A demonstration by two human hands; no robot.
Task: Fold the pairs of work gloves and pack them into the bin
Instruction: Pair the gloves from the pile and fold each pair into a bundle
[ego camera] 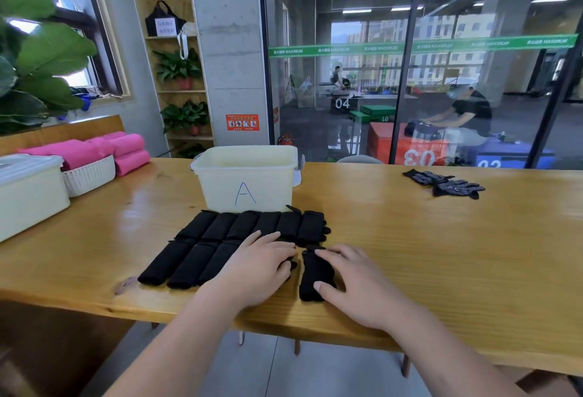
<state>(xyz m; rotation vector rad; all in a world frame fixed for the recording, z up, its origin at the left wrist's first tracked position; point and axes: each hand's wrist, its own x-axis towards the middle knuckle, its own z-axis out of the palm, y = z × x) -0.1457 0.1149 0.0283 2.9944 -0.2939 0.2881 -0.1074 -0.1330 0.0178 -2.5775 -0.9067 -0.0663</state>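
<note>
Several folded black glove pairs (220,239) lie in two rows on the wooden table (410,248), just in front of a cream bin marked "A" (246,182). My left hand (262,264) rests flat, fingers straight, on a folded pair in the front row. My right hand (350,276) lies with straight fingers on another folded black pair (310,270) at the right end, thumb against its near edge. A loose pair of black dotted gloves (444,182) lies flat at the far right of the table.
A white lidded box (28,188) stands at the left edge. Behind it, a white basket (90,176) holds rolled pink cloths (126,152). A glass wall runs behind the table. The table's front edge is close below my wrists.
</note>
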